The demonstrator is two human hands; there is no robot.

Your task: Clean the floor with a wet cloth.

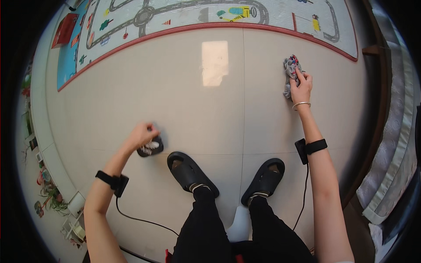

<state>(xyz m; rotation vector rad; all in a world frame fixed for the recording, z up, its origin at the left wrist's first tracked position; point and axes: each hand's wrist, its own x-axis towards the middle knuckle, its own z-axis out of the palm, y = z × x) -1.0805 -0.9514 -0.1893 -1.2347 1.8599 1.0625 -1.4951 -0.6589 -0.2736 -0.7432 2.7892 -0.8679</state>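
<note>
My right hand (302,88) grips a crumpled grey cloth (288,93) with a red and blue patterned part at its far end. The thumb and fingers press into its right side, low over or on the pale tiled floor (197,111). On the left, my left hand (141,134) is blurred, its fingers curled in. Just below those fingers is a small dark rounded object (160,147) with white marks or pieces on top. Whether the hand holds it or hovers over it cannot be made out.
A play mat (184,16) with printed roads and a red border lies ahead. My feet wear black slippers (189,172) (266,179). Cables run from black wrist-strap devices (121,185) (301,151). Dark furniture with grey fabric (391,131) stands right; plants (54,199) stand left.
</note>
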